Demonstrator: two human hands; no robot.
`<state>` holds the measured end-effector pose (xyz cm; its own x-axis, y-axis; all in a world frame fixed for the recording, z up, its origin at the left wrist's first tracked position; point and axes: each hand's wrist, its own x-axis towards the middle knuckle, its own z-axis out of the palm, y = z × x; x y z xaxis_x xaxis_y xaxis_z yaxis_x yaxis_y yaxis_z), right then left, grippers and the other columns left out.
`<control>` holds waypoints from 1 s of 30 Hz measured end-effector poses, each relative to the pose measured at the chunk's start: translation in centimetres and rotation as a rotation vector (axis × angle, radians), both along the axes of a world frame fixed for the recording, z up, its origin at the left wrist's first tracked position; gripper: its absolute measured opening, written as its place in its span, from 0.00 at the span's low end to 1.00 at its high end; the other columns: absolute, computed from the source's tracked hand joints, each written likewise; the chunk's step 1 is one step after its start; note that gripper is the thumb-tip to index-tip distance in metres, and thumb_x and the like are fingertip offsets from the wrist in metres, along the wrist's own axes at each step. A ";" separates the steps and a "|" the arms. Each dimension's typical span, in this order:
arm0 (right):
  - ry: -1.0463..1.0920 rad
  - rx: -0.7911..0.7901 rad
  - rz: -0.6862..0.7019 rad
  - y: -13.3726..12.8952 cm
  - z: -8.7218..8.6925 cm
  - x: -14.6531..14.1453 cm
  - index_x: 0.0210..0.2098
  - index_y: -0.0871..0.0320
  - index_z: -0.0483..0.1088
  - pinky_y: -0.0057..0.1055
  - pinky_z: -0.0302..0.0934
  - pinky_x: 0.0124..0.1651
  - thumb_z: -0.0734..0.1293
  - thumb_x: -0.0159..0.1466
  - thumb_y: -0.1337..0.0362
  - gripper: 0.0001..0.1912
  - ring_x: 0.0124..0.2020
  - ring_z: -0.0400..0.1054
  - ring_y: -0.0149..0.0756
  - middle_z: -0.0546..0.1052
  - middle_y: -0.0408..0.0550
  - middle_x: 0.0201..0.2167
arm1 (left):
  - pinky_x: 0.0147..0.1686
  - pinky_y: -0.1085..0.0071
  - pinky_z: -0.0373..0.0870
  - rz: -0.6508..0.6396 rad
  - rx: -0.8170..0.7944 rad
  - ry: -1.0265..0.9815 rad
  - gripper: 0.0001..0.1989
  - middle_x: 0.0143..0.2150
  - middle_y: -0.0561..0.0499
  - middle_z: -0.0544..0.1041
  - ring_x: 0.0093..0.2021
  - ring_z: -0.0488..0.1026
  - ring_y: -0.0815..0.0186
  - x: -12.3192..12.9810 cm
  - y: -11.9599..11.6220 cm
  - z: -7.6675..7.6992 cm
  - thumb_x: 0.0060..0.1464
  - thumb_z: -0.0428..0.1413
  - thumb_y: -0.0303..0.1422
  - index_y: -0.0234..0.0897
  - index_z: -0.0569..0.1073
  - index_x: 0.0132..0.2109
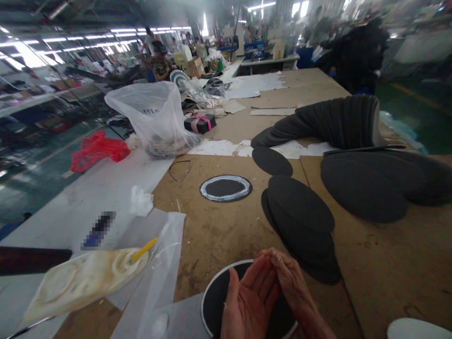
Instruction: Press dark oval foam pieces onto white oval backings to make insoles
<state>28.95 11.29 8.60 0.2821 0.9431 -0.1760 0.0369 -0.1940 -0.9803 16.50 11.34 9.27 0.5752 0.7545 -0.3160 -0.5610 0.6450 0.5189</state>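
My left hand [247, 296] is turned palm up with its fingers stretched out and nothing lying in the palm. Against its fingertips rests my right hand [294, 282], fingers extended and partly hidden. Both are above a black oval piece with a white rim [213, 301], whose middle they cover. Farther forward lies a smaller black oval [226, 187] with a ring of white paste smeared near its edge. To the right, several plain black ovals [300, 202] overlap in a loose pile, with a single black oval [271, 161] just beyond them.
A long fanned stack of black ovals [328, 122] stands at right, beside another spread [363, 188]. At left are a paste-smeared tray [88, 278] with a yellow-handled tool [144, 249], crumpled tissue [141, 201], glasses [181, 171], a clear bag [155, 122] and a red bag [100, 150].
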 end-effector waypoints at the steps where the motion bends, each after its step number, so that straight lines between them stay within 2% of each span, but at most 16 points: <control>1: 0.030 -0.008 0.012 -0.2 0.1 -0.1 0.32 0.58 0.73 0.28 0.64 0.37 0.59 0.61 0.47 0.21 0.32 0.69 0.37 0.76 0.47 0.29 | 0.61 0.53 0.49 -0.008 0.012 -0.004 0.33 0.59 0.44 0.65 0.61 0.58 0.55 0.1 0.2 0.3 0.55 0.36 0.56 0.41 0.71 0.53; 3: 0.063 -0.021 0.000 -0.4 0.3 -0.1 0.36 0.57 0.72 0.27 0.63 0.39 0.61 0.61 0.49 0.19 0.36 0.69 0.37 0.76 0.48 0.34 | 0.61 0.52 0.49 -0.043 0.037 0.000 0.33 0.59 0.42 0.65 0.61 0.59 0.54 0.1 0.4 0.8 0.55 0.38 0.56 0.39 0.70 0.54; 4: 0.059 -0.022 -0.023 -0.4 0.4 -0.1 0.35 0.57 0.72 0.26 0.63 0.38 0.61 0.61 0.50 0.18 0.35 0.69 0.37 0.76 0.47 0.32 | 0.61 0.52 0.50 -0.072 0.046 0.011 0.34 0.59 0.42 0.66 0.60 0.59 0.53 0.2 0.4 1.0 0.54 0.39 0.57 0.39 0.69 0.55; 7: 0.024 -0.019 -0.057 -0.2 0.8 0.3 0.26 0.58 0.68 0.24 0.60 0.30 0.58 0.62 0.50 0.19 0.26 0.65 0.32 0.71 0.43 0.23 | 0.58 0.52 0.54 -0.153 0.096 0.102 0.37 0.57 0.39 0.67 0.59 0.61 0.51 0.3 -0.2 0.9 0.51 0.42 0.59 0.37 0.68 0.56; 9: 0.008 -0.026 -0.052 -0.1 1.1 0.4 0.22 0.58 0.65 0.24 0.58 0.27 0.58 0.62 0.50 0.20 0.23 0.62 0.30 0.67 0.41 0.19 | 0.55 0.54 0.59 -0.147 0.145 0.214 0.36 0.55 0.37 0.69 0.56 0.64 0.50 0.4 -0.9 0.8 0.49 0.47 0.58 0.35 0.69 0.55; 13: -0.073 -0.045 -0.037 -0.8 1.5 0.2 0.24 0.57 0.66 0.23 0.57 0.25 0.57 0.62 0.50 0.20 0.22 0.64 0.30 0.69 0.41 0.19 | 0.40 0.65 0.70 -0.044 0.207 0.436 0.28 0.45 0.40 0.74 0.46 0.71 0.56 1.0 -1.4 1.2 0.46 0.58 0.50 0.33 0.71 0.48; 16: -0.339 0.002 -0.037 -1.9 1.2 0.1 0.25 0.57 0.69 0.24 0.58 0.26 0.58 0.62 0.51 0.18 0.23 0.67 0.31 0.73 0.42 0.21 | 0.26 0.74 0.69 -0.018 0.174 0.560 0.24 0.34 0.47 0.74 0.34 0.72 0.64 1.6 -1.0 1.9 0.42 0.61 0.49 0.33 0.71 0.38; 18: -0.545 0.122 -0.005 -2.7 0.9 0.2 0.28 0.56 0.71 0.25 0.60 0.29 0.57 0.64 0.53 0.18 0.26 0.70 0.33 0.75 0.44 0.24 | 0.21 0.77 0.66 -0.053 0.141 0.639 0.23 0.28 0.51 0.72 0.27 0.69 0.68 1.7 -0.7 2.4 0.40 0.61 0.49 0.33 0.69 0.32; 21: -0.752 0.279 0.063 -3.9 0.5 0.6 0.32 0.55 0.72 0.26 0.62 0.33 0.55 0.66 0.56 0.17 0.28 0.72 0.33 0.77 0.45 0.27 | 0.18 0.79 0.64 -0.177 0.091 0.674 0.23 0.28 0.51 0.71 0.27 0.69 0.69 1.3 -0.5 3.1 0.40 0.61 0.49 0.32 0.69 0.31; 25: -0.817 0.283 0.106 -5.1 0.5 0.9 0.32 0.55 0.72 0.24 0.64 0.34 0.53 0.67 0.58 0.19 0.30 0.73 0.32 0.78 0.45 0.29 | 0.18 0.79 0.64 -0.335 0.071 0.695 0.21 0.27 0.51 0.70 0.27 0.69 0.69 0.4 -0.5 3.8 0.41 0.60 0.47 0.32 0.69 0.30; 27: -0.816 0.247 0.080 -5.5 0.5 0.8 0.34 0.55 0.72 0.25 0.65 0.32 0.53 0.67 0.57 0.19 0.29 0.73 0.32 0.79 0.46 0.30 | 0.16 0.79 0.62 -0.381 0.145 0.772 0.19 0.26 0.51 0.70 0.24 0.66 0.70 0.4 -0.6 4.1 0.43 0.57 0.47 0.32 0.69 0.29; 30: -0.817 0.151 0.008 -5.8 0.3 0.6 0.43 0.56 0.70 0.26 0.66 0.27 0.54 0.66 0.56 0.17 0.24 0.73 0.32 0.79 0.47 0.34 | 0.18 0.78 0.58 -0.396 0.378 0.984 0.16 0.24 0.54 0.66 0.22 0.62 0.72 0.7 -0.9 4.3 0.51 0.50 0.44 0.35 0.67 0.27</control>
<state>29.57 5.45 8.90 0.2596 0.9427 0.2097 0.7492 -0.0596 -0.6596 17.22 10.39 13.55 0.4219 0.7174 -0.5543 0.4099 0.3944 0.8225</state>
